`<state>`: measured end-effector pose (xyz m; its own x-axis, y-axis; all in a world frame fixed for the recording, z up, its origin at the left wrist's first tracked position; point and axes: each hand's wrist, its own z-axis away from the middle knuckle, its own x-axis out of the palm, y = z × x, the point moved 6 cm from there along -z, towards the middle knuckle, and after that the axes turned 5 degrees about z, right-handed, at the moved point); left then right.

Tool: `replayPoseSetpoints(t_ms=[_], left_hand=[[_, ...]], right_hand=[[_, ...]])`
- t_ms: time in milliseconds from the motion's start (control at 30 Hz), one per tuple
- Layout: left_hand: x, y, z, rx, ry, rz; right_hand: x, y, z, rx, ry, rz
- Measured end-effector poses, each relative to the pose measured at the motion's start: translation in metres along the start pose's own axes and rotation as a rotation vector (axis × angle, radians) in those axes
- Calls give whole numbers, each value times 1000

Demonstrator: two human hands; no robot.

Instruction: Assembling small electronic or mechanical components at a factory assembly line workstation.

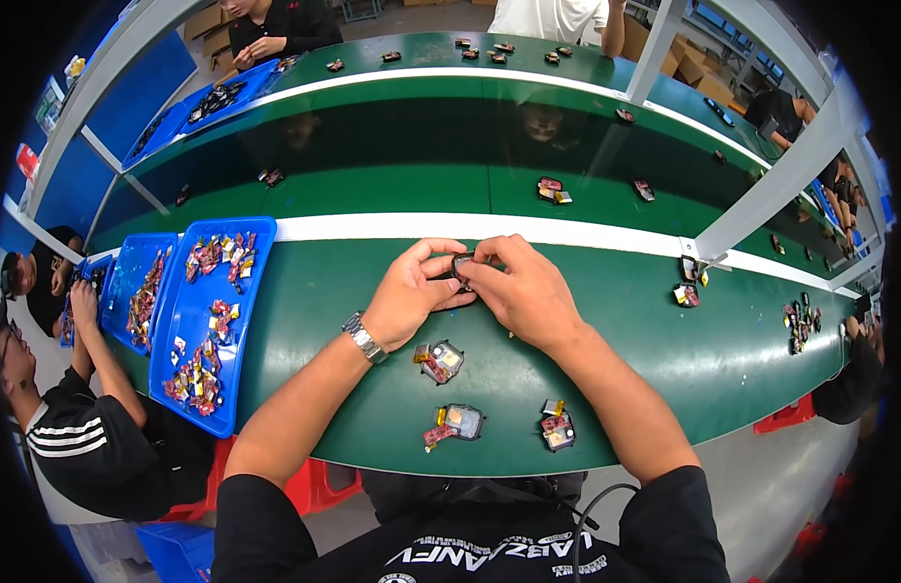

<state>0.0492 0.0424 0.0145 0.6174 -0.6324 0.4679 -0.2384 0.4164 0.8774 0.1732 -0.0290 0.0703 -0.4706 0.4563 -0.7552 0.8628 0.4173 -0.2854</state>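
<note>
Over the green bench, my left hand (pixel 411 296) and my right hand (pixel 524 291) meet, both gripping a small black device case (pixel 461 262) by its edges. My fingers cover most of it, so its inside is hard to make out. A metal-banded watch is on my left wrist. Below my hands lie several opened cases: one with a red circuit board (pixel 441 361), another with a pale inside (pixel 462 421), and a third (pixel 558 430) near my right forearm, with a yellow-and-silver piece beside it.
Left of me, a blue tray (pixel 260 321) holds small red boards, with a second blue tray (pixel 128 270) beyond. A white rail (pixel 373 226) divides bench from green belt (pixel 421 189), which carries scattered cases. A grey post (pixel 776 185) rises at right. Other people sit around.
</note>
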Motion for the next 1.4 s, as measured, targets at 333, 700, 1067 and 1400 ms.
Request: replayPoseSetpoints(t_ms=[333,700,1067,1400], left_hand=[[5,1,1,-18,-12,-150],[6,3,0,10,-92,-131],[7,-1,1,-35,-101,-50],[5,-2,1,-10,-152,61]], right_hand=[[-1,9,-3,4,-133,-115],[11,20,5,210,-157,-303],[5,19,10,216,-97,-435],[-4,4,11,162,86,-311]])
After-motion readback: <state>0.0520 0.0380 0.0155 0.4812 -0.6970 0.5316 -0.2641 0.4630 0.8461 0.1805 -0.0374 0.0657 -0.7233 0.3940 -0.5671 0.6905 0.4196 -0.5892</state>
